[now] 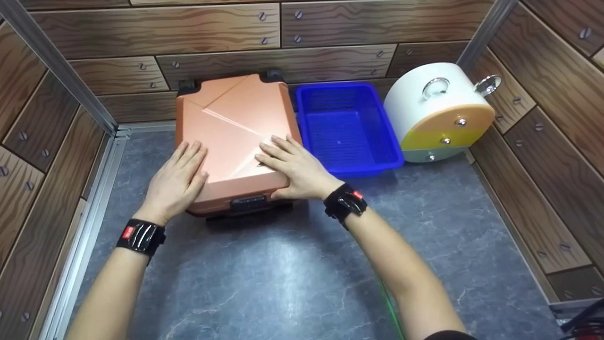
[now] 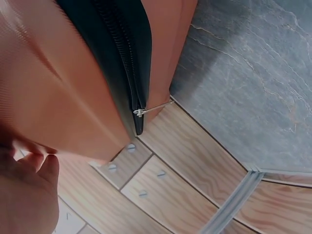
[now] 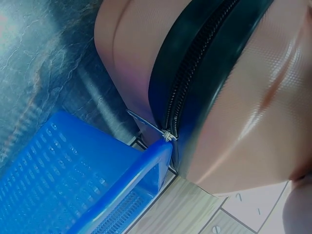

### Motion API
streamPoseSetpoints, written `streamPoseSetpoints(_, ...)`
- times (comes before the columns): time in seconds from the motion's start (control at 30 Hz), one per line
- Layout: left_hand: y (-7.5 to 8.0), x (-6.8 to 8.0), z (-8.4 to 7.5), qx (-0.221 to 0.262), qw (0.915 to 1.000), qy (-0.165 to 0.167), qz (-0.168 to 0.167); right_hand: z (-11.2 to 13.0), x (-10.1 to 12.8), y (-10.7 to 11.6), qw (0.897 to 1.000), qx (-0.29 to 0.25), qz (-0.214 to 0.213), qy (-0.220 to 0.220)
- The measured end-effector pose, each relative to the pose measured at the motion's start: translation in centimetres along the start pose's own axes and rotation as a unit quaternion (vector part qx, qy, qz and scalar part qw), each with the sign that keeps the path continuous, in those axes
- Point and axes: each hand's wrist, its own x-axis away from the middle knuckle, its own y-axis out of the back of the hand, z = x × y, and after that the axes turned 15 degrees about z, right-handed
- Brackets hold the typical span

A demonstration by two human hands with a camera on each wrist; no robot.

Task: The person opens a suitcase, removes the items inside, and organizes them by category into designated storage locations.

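A copper-orange hard-shell suitcase lies flat on the grey marbled surface, its black handle facing me. My left hand rests on its near left edge with fingers extended. Spread over the near right corner of the lid, my right hand touches it with straight fingers. In the left wrist view a black zipper runs along the suitcase side to a metal zipper pull. The right wrist view shows the other side's zipper and its pull; the right hand is mostly cut off there.
A blue plastic basket stands close against the suitcase's right side. Farther right is a white rounded drawer box with orange, yellow and green drawer fronts. Wood-patterned walls close off the back and both sides.
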Motion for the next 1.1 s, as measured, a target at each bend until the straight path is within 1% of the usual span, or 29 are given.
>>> streamPoseSetpoints(0.1,-0.1,0.3,-0.3,0.001,1.0,0.001,-0.004,0.0,0.1,-0.1,1.0,0.005,0.0,0.007)
streamPoseSetpoints(0.2,-0.3,0.9,-0.8,-0.008,0.9999,0.007,-0.004,-0.1,0.3,-0.2,1.0,0.005,0.003,0.016)
streamPoseSetpoints(0.4,-0.6,2.2,-1.7,-0.028,0.9992,0.023,-0.014,-0.4,0.4,-0.1,0.999,-0.012,-0.001,0.032)
streamPoseSetpoints(0.53,-0.7,2.9,-2.1,-0.036,0.9988,0.025,-0.02,-0.7,0.5,-0.1,0.999,-0.021,0.008,0.035)
streamPoseSetpoints(0.67,-0.7,3.5,-2.2,-0.052,0.9984,0.019,-0.012,-0.8,0.6,0.0,0.999,-0.027,0.015,0.038)
streamPoseSetpoints(0.8,-0.4,4.2,-2.2,-0.073,0.9973,0.008,0.004,-0.9,0.7,-0.1,0.999,-0.033,0.012,0.041)
streamPoseSetpoints(0.97,-0.2,5.0,-2.7,-0.086,0.9963,-0.004,0.009,-1.7,1.0,-0.6,0.998,-0.033,-0.009,0.046)
streamPoseSetpoints(1.1,-0.3,5.4,-2.7,-0.082,0.9963,-0.025,0.006,-2.6,1.4,-0.9,0.999,-0.028,-0.021,0.042)
